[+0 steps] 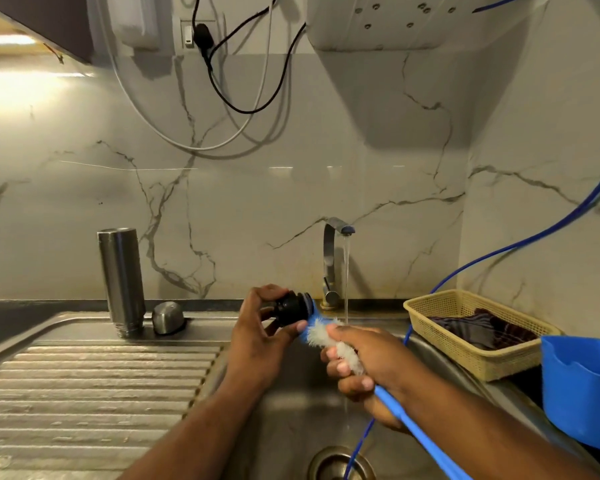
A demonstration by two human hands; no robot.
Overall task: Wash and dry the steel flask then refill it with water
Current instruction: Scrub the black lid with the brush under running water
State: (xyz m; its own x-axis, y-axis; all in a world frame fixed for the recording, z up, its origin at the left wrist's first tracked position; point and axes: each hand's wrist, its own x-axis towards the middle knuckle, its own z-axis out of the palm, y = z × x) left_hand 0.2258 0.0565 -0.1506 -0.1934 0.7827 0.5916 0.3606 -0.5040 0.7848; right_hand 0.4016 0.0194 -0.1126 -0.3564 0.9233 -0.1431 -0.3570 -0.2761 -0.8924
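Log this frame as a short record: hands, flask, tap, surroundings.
left grip: holds black stopper
right grip: holds blue brush, tip against stopper
steel flask: standing on drainboard, apparently neck down, untouched
steel cap: beside flask
tap: running into sink
right side: basket with dark cloth; blue jug

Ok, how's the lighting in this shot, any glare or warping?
Head view: warm glare washes out the upper-left wall; the wall unit casts a broad shadow below it; wide-angle distortion makes the standing flask lean; the brush looks sharp.
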